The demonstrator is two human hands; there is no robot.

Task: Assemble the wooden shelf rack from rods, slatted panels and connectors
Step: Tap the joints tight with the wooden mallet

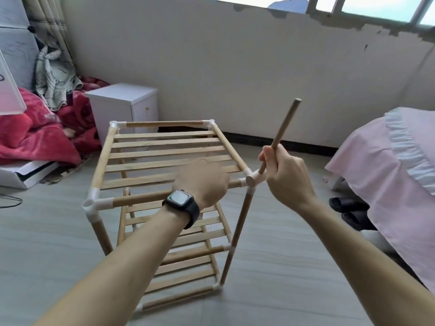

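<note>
Rack [164,150]: upright on floor, 2 slatted tiers.
Rod [285,124]: tilted, lower end at near-rt corner connector [259,178].
Rt hand [286,175]: my fingers clamped round rod.
Lt hand [203,182]: blurred over front rail; grip can't tell.

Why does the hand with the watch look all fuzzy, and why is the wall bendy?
Head view: the left hand above the black wristwatch is smeared by motion blur, while the right hand gripping the round brown wooden rod looks sharper; the wide-angle lens bows the pale plaster wall.
</note>
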